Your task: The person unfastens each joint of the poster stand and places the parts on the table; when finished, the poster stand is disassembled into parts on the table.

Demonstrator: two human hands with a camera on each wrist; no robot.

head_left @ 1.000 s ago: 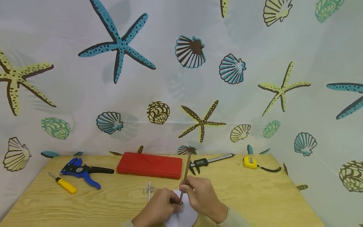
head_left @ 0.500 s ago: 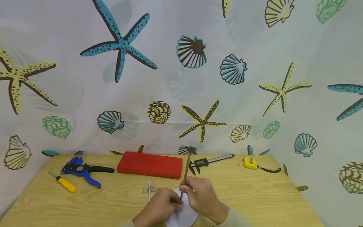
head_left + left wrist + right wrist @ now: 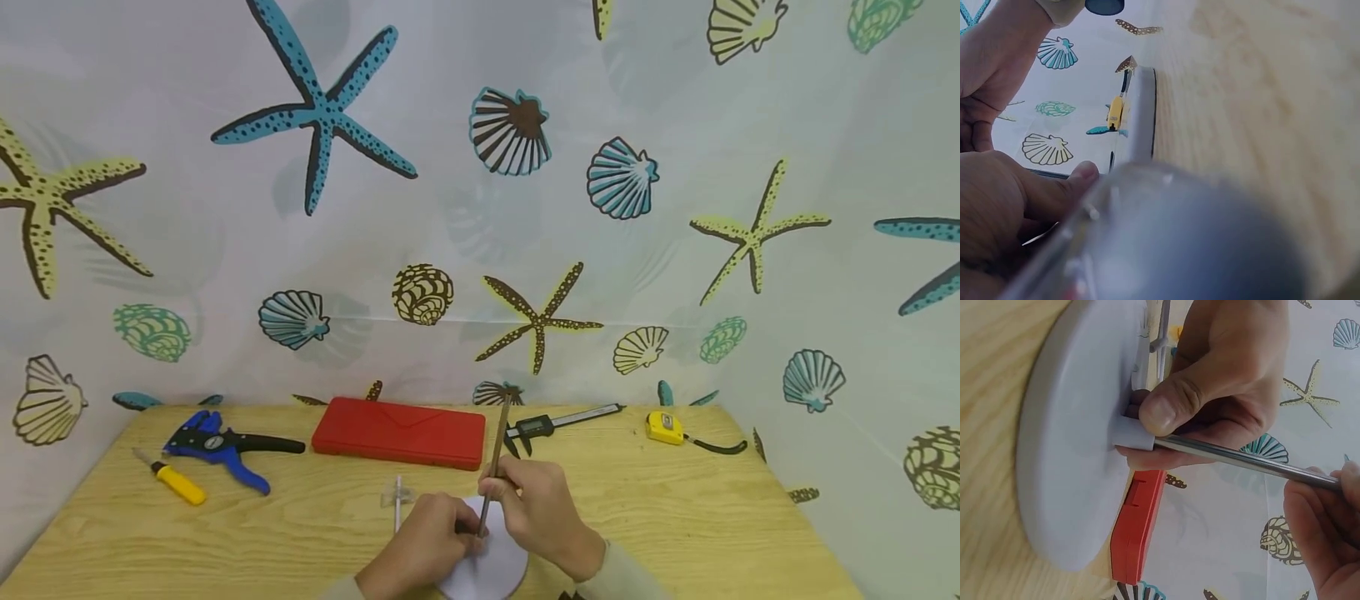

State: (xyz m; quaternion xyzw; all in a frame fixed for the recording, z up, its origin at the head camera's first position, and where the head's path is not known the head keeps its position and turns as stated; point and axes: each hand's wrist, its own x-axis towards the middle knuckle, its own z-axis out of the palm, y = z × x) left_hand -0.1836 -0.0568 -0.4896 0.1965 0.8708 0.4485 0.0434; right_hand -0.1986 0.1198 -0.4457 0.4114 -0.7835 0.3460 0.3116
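A round white base (image 3: 491,571) lies flat on the table in the head view. From its middle rises a short white collar (image 3: 1135,433), and the lower end of a metal rod (image 3: 1235,457) meets it; how deep it sits inside is hidden. My left hand (image 3: 427,537) pinches the collar and the rod's foot between thumb and fingers. Higher up, my right hand (image 3: 543,508) grips the rod, which leans slightly right. The left wrist view has the rim of the base (image 3: 1144,112) behind a large blurred grey shape (image 3: 1210,244) whose kind I cannot tell.
Beyond the hands are a red case (image 3: 397,433), a digital caliper (image 3: 536,427) and a yellow tape measure (image 3: 664,427). Blue wire strippers (image 3: 217,446) and a yellow-handled tool (image 3: 180,483) lie at left. A thin white stick with a clear piece (image 3: 398,497) stands near the left hand.
The head view has shifted slightly. Both hands keep their hold on the collar and rod, with little visible movement. A small dark thing now shows at the bottom edge by the right sleeve.
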